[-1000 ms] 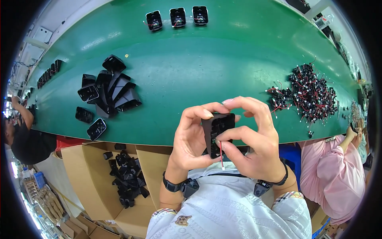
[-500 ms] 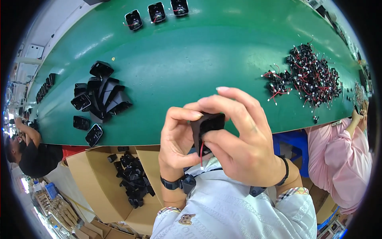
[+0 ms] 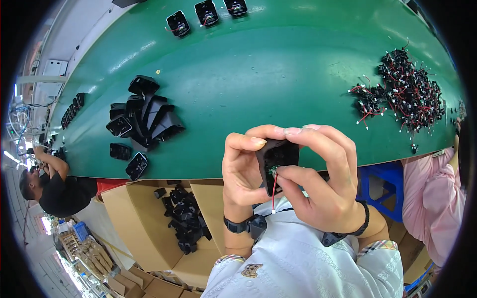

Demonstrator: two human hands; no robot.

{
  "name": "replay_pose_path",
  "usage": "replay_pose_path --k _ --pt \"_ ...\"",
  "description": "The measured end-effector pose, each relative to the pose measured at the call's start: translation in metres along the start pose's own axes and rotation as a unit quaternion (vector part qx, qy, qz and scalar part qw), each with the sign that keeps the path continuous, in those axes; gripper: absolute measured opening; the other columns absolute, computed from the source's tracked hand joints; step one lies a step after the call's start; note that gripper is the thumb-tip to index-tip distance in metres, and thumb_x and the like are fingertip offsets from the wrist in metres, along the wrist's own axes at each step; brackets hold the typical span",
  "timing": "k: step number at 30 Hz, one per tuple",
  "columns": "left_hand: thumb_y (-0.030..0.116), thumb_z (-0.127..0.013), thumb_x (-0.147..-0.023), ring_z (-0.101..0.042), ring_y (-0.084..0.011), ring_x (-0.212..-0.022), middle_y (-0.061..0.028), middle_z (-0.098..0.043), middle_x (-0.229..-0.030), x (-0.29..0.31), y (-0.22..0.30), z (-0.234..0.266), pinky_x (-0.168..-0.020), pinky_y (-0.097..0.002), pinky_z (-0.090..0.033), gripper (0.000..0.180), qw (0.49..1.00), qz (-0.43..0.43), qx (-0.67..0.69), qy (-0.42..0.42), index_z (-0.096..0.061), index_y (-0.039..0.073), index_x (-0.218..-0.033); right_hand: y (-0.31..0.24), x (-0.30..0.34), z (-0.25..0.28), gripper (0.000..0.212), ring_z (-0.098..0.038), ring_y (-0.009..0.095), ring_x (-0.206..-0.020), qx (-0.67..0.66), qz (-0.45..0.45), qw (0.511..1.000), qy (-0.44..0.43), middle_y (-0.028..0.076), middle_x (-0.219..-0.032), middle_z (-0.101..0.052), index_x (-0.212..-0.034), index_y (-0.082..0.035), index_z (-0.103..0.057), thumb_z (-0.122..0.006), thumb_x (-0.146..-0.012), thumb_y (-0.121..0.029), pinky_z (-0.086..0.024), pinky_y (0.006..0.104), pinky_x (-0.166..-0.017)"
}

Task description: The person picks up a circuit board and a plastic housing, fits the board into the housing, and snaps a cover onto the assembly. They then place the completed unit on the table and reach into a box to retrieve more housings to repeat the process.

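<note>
A small black plastic housing (image 3: 276, 158) is held up close in front of my chest, at the near edge of the green table (image 3: 278, 74). My left hand (image 3: 242, 171) grips its left side with thumb and fingers. My right hand (image 3: 325, 179) wraps over its top and right side, with the thumb pressing into its open face. A thin red wire (image 3: 274, 191) hangs down from the housing between my hands.
A heap of black housings (image 3: 144, 119) lies at the table's left. A pile of small black parts with red wires (image 3: 405, 94) lies at the right. Three housings (image 3: 206, 13) stand at the far edge. A cardboard box of black parts (image 3: 186, 223) sits below. Other people work at both sides.
My hands stayed at the table's near edge, turning the housing; my right thumb now presses into its open face and the red wire hangs clear below. The camera view shifted slightly.
</note>
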State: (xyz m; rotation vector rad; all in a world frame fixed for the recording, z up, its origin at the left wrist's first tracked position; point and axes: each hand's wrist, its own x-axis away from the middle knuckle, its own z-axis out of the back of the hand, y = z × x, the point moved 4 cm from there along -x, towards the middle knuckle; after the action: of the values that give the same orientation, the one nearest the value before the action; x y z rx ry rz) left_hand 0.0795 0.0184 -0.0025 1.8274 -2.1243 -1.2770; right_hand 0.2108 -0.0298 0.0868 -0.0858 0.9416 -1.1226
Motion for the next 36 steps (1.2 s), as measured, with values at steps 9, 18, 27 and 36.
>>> replay_pose_path --k 9,18,27,36 --pt "-0.006 -0.081 -0.067 -0.054 -0.0425 -0.128 -0.0282 -0.052 -0.136 -0.003 0.005 -0.001 -0.106 -0.0541 -0.049 0.068 1.000 0.023 0.005 -0.017 -0.051 0.009 -0.127 0.013 -0.007 -0.003 0.029 -0.058 0.037 -0.113 -0.077 -0.031 0.996 -0.037 0.018 -0.130 -0.057 -0.088 -0.006 -0.068 -0.081 -0.063 0.000 -0.051 0.0441 -0.093" --pt "-0.009 -0.085 -0.070 -0.064 -0.0460 -0.113 -0.0306 -0.055 -0.132 0.004 -0.005 -0.013 -0.095 -0.0550 -0.058 0.067 0.980 0.015 0.191 -0.046 -0.052 0.006 -0.126 0.028 0.015 -0.013 0.086 -0.057 0.023 -0.124 -0.467 -0.267 0.820 -0.194 0.016 -0.136 -0.053 -0.147 0.000 -0.034 -0.082 -0.076 -0.005 -0.046 0.0377 -0.105" --pt "0.016 -0.054 -0.103 -0.069 -0.0450 -0.068 -0.0150 -0.062 -0.116 0.000 -0.006 -0.021 -0.055 -0.0465 -0.063 0.012 0.995 0.048 0.063 0.056 -0.050 0.016 -0.114 0.024 0.019 -0.009 0.067 -0.059 0.023 -0.117 -0.436 -0.221 0.857 -0.167 0.017 -0.128 -0.058 -0.140 0.007 -0.043 -0.068 -0.079 -0.006 -0.045 0.0356 -0.103" --pt "-0.013 -0.083 -0.068 -0.063 -0.0462 -0.113 -0.0282 -0.049 -0.138 -0.003 -0.012 -0.015 -0.086 -0.0540 -0.063 0.071 0.981 0.006 0.180 -0.069 -0.048 0.007 -0.127 0.017 0.021 -0.013 0.060 -0.062 0.025 -0.105 -0.332 -0.212 0.912 -0.118 0.018 -0.118 -0.059 -0.132 0.007 -0.049 -0.067 -0.076 -0.004 -0.049 0.0324 -0.090"
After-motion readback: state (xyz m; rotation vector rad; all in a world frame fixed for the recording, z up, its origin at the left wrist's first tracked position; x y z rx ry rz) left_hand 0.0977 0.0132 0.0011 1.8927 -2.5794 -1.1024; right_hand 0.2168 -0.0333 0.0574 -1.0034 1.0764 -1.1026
